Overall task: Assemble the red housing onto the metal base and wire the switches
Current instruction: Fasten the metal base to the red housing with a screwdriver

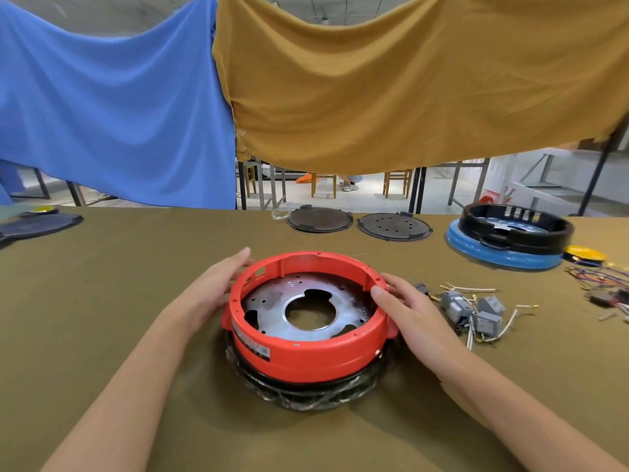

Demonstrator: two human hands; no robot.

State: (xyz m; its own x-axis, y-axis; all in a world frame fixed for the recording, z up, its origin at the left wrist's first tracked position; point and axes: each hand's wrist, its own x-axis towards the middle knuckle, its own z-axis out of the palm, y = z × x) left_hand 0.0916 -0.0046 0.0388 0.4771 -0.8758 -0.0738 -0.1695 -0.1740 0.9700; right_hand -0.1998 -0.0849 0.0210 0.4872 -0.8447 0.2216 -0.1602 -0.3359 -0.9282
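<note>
A round red plastic housing ring (308,321) is seen at the middle of the olive-brown cloth-covered tabletop (102,301), seated over a circular silver metal base plate (308,311) with a large central hole. Beneath the housing, a black ring wrapped in clear plastic film (306,396) is visible against the tabletop.

The left hand (212,289) is laid against the housing's left outer wall, its fingers (243,255) extended and pressed flat along the rim, not curled round it. The right hand (413,310) is placed on the right side of the housing, with the thumb hooked over the rim's top edge and the remaining fingers resting against the outer wall, so the rim is gripped there.

Just right of the right hand, a cluster of small grey switches with white wires (476,313) is lying on the tabletop. Further right, a tangle of coloured wires (602,281) is seen. At the far edge, two flat dark round plates (357,223) are set side by side, and a black ring is stacked on a blue round base (507,240). Blue and mustard cloths (306,80) are hung behind.
</note>
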